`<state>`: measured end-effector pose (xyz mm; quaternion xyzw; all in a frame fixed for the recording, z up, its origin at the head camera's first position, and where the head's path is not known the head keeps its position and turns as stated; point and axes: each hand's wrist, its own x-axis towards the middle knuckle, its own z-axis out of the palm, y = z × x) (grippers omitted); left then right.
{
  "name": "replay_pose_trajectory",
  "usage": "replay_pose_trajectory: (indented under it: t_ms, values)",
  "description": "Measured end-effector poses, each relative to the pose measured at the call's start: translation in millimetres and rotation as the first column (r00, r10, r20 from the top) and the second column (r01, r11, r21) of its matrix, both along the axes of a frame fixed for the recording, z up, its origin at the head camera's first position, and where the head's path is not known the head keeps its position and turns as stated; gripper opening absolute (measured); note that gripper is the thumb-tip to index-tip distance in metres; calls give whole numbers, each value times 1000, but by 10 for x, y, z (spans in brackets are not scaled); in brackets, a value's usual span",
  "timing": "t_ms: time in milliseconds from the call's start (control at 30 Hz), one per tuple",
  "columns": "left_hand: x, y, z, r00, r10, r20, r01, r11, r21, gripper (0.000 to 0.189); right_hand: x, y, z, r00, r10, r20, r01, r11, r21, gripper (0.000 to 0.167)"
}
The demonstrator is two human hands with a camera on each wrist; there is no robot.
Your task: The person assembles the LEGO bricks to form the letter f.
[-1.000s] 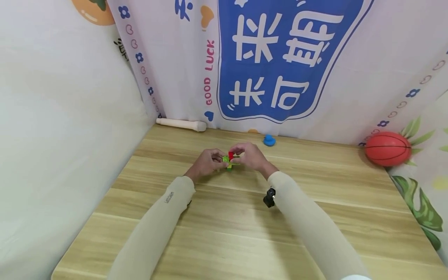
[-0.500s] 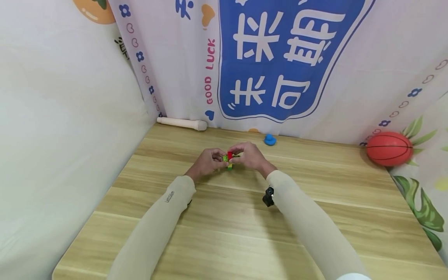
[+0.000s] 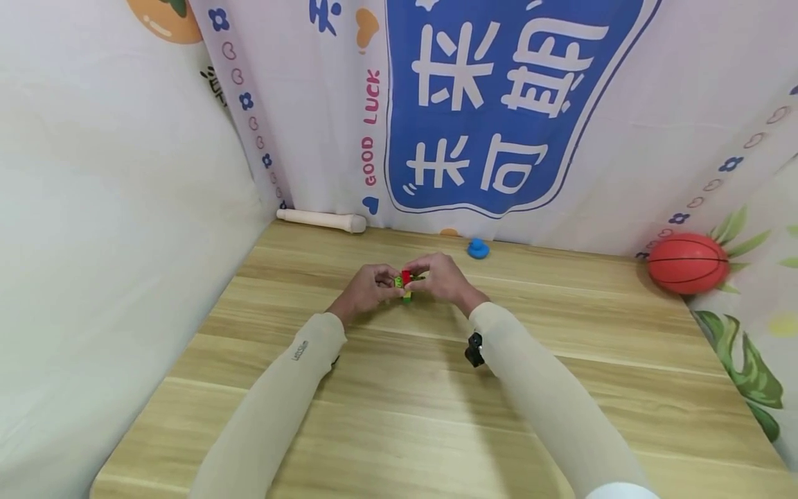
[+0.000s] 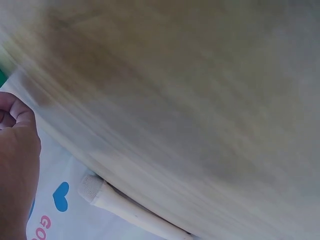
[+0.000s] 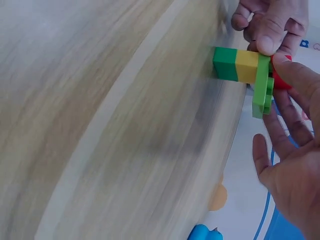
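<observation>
A small stack of toy building blocks stands between my two hands. In the right wrist view it has a dark green block (image 5: 225, 64), a yellow block (image 5: 246, 66), a long light green brick (image 5: 260, 87) with studs, and a red block (image 5: 281, 82). My left hand (image 3: 368, 290) pinches the stack at the light green brick's left end, its thumb pressed near the yellow block. My right hand (image 3: 444, 278) grips the red block between thumb and fingers, at the studded side of the long brick. The left wrist view shows the left hand (image 4: 17, 165) only at its edge.
A white microphone (image 3: 321, 220) lies along the back left of the wooden table (image 3: 399, 416). Behind the right hand sits a blue toy duck (image 3: 478, 249). A red ball (image 3: 688, 263) rests at the right back corner, and a printed cloth (image 3: 349, 138) hangs behind.
Both hands stay nearly in place around the blocks. The red block has shifted slightly, and the light green brick's right end shows less below the right fingers.
</observation>
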<state>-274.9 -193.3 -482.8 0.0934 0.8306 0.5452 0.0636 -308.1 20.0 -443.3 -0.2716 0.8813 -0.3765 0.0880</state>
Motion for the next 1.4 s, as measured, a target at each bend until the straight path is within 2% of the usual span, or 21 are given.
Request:
replay_pose_trajectory:
  t_ms: [167,300,500,767,1067,1400]
  values:
    - [25,-10,-10,1000,12,10,-12,1000,-7,28,18,-4,-21,1000,12,-18,-12,1000,7,32]
    - [31,0,-4,1000,0,9,0,1000,-17,28,31,30,-38,1000,2,7,-2,1000,14,33]
    - [22,15,32,1000,7,0,-7,1000,-22,27,24,37,36,999,-18,37,18,1000,11,37]
    - [-10,40,30,999,7,-50,-11,996,-88,32,-22,15,78,999,-20,-46,25,994,110,41]
    - [20,5,27,998,37,-40,-40,996,-74,32,-20,-40,57,999,-14,-34,17,994,105,43]
    - [27,22,42,999,6,-48,-9,998,-56,34,15,-3,83,995,15,-101,1,988,154,41]
